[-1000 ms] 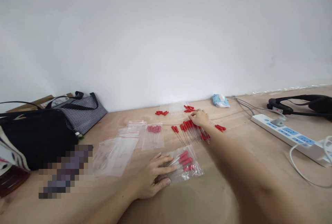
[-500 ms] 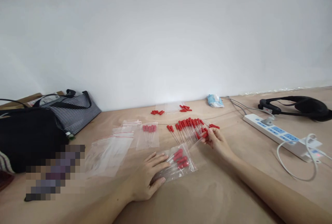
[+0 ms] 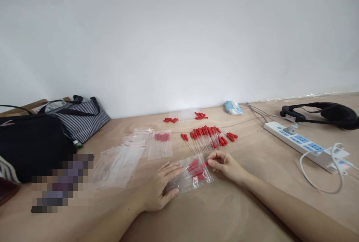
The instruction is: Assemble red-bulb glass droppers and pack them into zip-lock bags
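My left hand (image 3: 161,186) lies flat with fingers spread on the left end of a clear zip bag (image 3: 193,176) holding several red-capped glass droppers. At the bag's right mouth my right hand (image 3: 224,164) pinches a red-capped dropper (image 3: 205,163), its red end touching the opening. Behind them a row of loose red-capped droppers (image 3: 209,137) lies on the wooden table (image 3: 252,204). A filled bag (image 3: 161,144) lies to the left of the row.
Empty zip bags (image 3: 123,159) lie left of my hands. Black and striped bags (image 3: 56,129) stand at far left. More droppers (image 3: 186,116) lie near the wall. A white power strip (image 3: 305,146), cables, black headset (image 3: 328,113) and a blue packet (image 3: 232,108) are at right.
My right hand came back from the far row of droppers toward me with one dropper, down to the mouth of the bag. My left hand stayed on the bag.
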`<move>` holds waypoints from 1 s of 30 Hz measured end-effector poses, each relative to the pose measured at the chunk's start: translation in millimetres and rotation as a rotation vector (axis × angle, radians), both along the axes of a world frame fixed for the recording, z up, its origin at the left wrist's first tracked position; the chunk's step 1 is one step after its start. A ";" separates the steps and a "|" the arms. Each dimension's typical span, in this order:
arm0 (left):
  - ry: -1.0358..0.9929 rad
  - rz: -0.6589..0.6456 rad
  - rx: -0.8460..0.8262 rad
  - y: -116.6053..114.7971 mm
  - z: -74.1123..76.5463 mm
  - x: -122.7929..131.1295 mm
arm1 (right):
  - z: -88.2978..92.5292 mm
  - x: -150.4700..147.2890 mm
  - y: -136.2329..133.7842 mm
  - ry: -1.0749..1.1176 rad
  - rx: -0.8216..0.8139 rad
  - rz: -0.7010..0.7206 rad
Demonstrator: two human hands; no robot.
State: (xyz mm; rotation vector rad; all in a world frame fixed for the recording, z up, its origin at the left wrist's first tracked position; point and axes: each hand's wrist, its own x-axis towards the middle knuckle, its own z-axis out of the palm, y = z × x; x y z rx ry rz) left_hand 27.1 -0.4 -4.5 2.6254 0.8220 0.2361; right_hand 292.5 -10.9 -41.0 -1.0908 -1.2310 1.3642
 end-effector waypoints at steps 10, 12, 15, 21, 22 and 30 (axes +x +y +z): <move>0.012 -0.019 -0.002 1.7 -1.1 -0.6 | -6.0 -9.7 8.4 -0.279 0.079 0.118; 0.017 -0.022 -0.009 1.7 -1.6 -0.8 | -3.9 -8.7 7.8 -0.356 0.110 0.200; 0.030 -0.021 -0.014 0.8 -1.3 -1.2 | 5.7 -7.5 2.8 -0.375 0.184 0.310; 0.006 0.056 -0.030 -0.8 9.2 3.8 | 16.5 3.0 -0.3 -0.324 0.252 0.376; -0.025 0.089 -0.034 1.2 11.8 7.2 | 14.0 6.1 2.2 -0.328 0.231 0.300; -0.068 0.281 -0.231 41.0 13.5 58.0 | -3.2 12.2 10.7 -0.400 0.200 0.021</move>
